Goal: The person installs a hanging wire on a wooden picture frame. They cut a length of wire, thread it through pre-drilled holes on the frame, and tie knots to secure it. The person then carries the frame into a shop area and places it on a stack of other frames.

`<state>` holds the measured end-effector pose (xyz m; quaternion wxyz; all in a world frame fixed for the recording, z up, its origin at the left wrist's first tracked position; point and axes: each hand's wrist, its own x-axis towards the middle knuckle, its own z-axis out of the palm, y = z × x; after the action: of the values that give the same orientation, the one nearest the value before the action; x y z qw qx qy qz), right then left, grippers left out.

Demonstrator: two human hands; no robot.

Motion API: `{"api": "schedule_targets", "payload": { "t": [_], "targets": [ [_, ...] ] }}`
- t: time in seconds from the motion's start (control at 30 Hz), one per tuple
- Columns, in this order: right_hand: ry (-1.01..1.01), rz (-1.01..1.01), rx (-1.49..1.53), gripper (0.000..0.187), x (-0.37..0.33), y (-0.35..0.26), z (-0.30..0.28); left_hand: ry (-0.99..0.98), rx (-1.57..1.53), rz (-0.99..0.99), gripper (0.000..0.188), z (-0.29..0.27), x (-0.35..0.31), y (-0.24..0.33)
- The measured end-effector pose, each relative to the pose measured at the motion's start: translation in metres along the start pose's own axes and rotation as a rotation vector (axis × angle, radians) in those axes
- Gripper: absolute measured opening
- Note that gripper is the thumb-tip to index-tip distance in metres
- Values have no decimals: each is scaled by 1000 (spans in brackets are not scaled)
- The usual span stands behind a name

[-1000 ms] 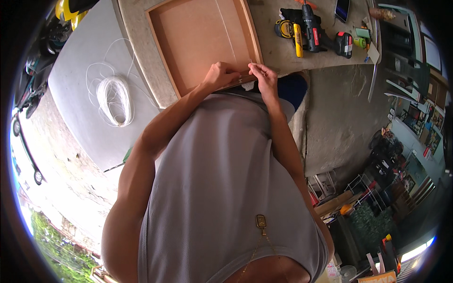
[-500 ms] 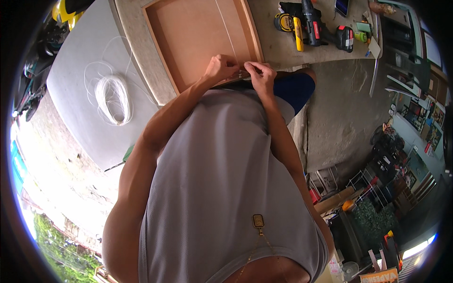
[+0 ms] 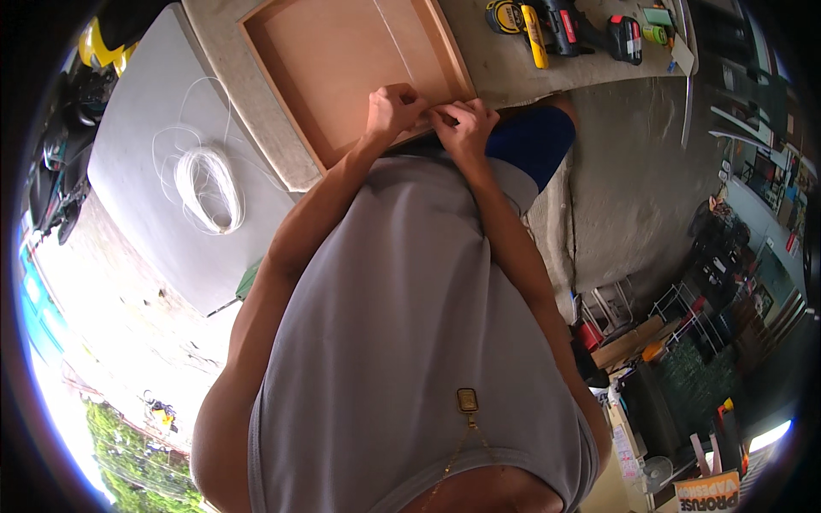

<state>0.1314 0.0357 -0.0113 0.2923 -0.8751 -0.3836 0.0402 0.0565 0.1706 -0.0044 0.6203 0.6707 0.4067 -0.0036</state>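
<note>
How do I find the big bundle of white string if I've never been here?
Start with the shallow brown tray at the top of the picture. Left of it is a large, smooth grey surface, and the bundle of white string lies there. It's a tangled oval with loose loops, unlike the single pale strand running nearly straight across the tray.

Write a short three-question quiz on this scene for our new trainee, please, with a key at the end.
1. Where does the oval coil of thin white cord lie?
2. Which is nearer the black-and-red cordless drill: A) the left hand, or B) the right hand?
3. True or false: the drill lies inside the shallow open box of brown wood.

Key:
1. On the smooth grey panel, left of the box.
2. B.
3. False; it lies on the worn beige worktop, right of the box.
</note>
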Motion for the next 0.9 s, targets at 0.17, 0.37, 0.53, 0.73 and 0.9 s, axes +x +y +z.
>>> {"api": "schedule_targets", "payload": {
  "t": [0.17,0.37,0.53,0.73,0.9],
  "targets": [
    [30,-91,-10,9,7,-8,-5,-14,-8,4,16,-1,3,-3],
    [-18,-96,-36,12,11,-16,-7,-72,9,-49,18,-5,6,0],
    [-68,-90,-72,12,14,-23,-6,-143,28,-111,19,-8,11,-4],
    [-254,-67,-217,13,23,-18,-6,-343,-193,-138,14,-21,13,-4],
    [-581,180,-20,16,37,-10,-11,-230,140,294,15,-21,-4,-11]
  ]
}}
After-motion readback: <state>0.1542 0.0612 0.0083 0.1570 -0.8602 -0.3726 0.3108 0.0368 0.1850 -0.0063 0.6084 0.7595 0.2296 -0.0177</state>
